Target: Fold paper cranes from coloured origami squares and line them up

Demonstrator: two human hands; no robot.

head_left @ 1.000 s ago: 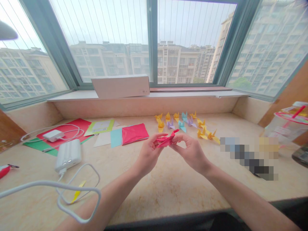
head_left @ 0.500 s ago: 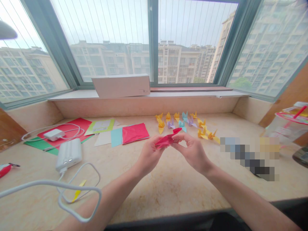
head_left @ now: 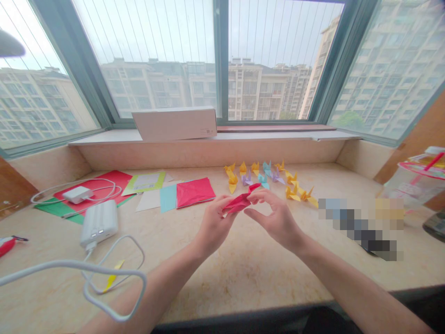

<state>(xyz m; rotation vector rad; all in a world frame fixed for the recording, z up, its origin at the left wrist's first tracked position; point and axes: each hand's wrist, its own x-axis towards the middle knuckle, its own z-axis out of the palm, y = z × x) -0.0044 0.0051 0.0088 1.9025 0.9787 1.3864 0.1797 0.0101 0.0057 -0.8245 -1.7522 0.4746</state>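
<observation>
While both hands work above the middle of the worktop [head_left: 243, 273], a folded red paper piece [head_left: 238, 203] hangs between them, clear of the surface. The left hand [head_left: 212, 227] has its fingers [head_left: 222, 204] and thumb closed on the near, lower end of the piece. The right hand [head_left: 278, 220] meets the raised far point with its fingertips [head_left: 257, 197], and its thumb is spread apart below. Whether that hand truly pinches the paper cannot be made out from this angle.

Just beyond the hands, a row of small paper cranes [head_left: 267, 178] in yellow, orange, blue and lilac sits on the stone. A red sheet [head_left: 194, 191] lies to the left of them on other coloured sheets. Farther left are a white power bank [head_left: 99, 222], its looping white cable [head_left: 114, 273] and a charger [head_left: 77, 195]. A white box [head_left: 175, 124] rests on the window sill, and a plastic cup [head_left: 413, 183] stands at the far right.

Thin paper held at two ends looks easy to spoil. A pull that is too firm could tear the narrow point or soften its creases. A loose right-hand hold could let that end slip and the fold spring open. A wide sweep of either forearm could also scatter the cranes or catch the cable.
</observation>
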